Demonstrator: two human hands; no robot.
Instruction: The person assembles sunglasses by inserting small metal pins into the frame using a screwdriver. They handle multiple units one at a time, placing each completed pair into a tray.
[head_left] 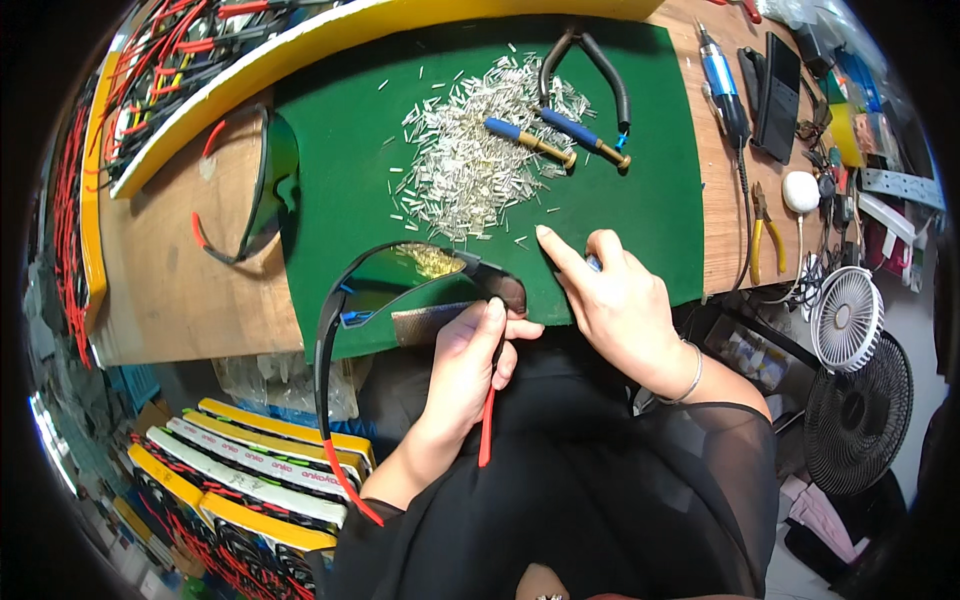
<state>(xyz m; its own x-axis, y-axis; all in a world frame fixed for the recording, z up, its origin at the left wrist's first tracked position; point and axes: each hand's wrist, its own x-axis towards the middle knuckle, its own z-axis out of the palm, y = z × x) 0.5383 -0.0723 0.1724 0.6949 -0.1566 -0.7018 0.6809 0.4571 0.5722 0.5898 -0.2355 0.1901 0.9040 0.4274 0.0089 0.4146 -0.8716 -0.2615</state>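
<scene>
My left hand (468, 362) is closed around the hinge end of a pair of sunglasses (326, 375) with a black frame and red temple tips. Their lens overhangs the near edge of a green mat (640, 215). My right hand (622, 300) rests at the mat's near side, its index finger stretched toward a few loose pins. The other fingers curl in, and a bit of blue shows among them; what it belongs to is hidden. Beyond both hands spreads a heap of small silvery pins (465, 165). Two blue-and-brass hand tools (530, 142) lie on the heap.
Black-handled pliers (622, 95) lie at the mat's far side. Another pair of sunglasses (262, 200) sits on the left. Right of the mat are a blue electric screwdriver (724, 85), yellow-handled cutters (765, 235) and fans (847, 318). Yellow-edged racks (300, 50) hold more glasses frames.
</scene>
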